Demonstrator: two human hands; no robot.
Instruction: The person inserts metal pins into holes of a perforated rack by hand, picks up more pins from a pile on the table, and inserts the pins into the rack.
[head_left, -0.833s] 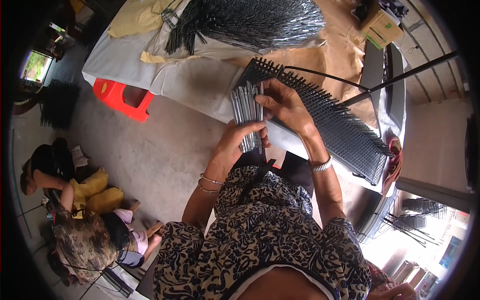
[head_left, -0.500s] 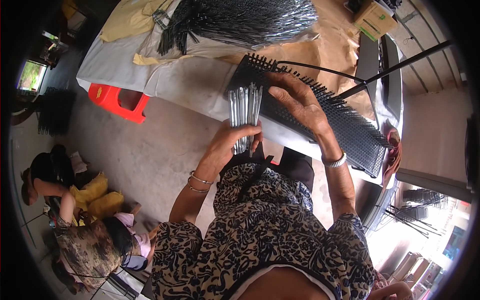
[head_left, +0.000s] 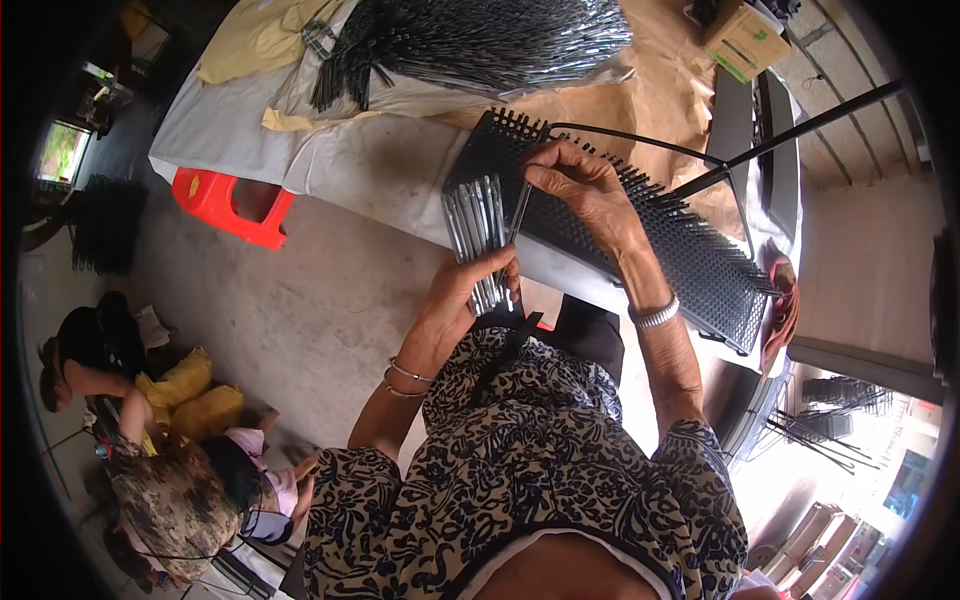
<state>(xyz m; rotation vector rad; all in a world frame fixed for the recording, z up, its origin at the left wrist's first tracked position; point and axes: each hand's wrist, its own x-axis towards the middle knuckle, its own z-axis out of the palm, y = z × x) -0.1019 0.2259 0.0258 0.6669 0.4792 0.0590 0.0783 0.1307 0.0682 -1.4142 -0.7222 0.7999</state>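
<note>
My left hand (head_left: 474,277) is closed around a bundle of thin, shiny metal rods (head_left: 472,215), which fan out above the thumb. My right hand (head_left: 590,195) pinches the upper end of a single rod (head_left: 521,208) between thumb and fingers. That rod's lower end is close to the left thumb; whether it touches the bundle I cannot tell. Beneath and beside the right hand lies a long black perforated board (head_left: 620,235), with short dark pegs or rod ends standing along its far side and near end.
A large heap of similar dark, shiny rods (head_left: 490,45) lies on the covered table (head_left: 370,170). A black metal bar frame (head_left: 725,165) rises over the board. A red plastic stool (head_left: 225,205) stands at the table's left, and another person (head_left: 180,480) sits low at left.
My right hand has closed from a loose, open pose above the board into a pinch on one rod. The bundle in my left hand has tilted slightly leftward at the top.
</note>
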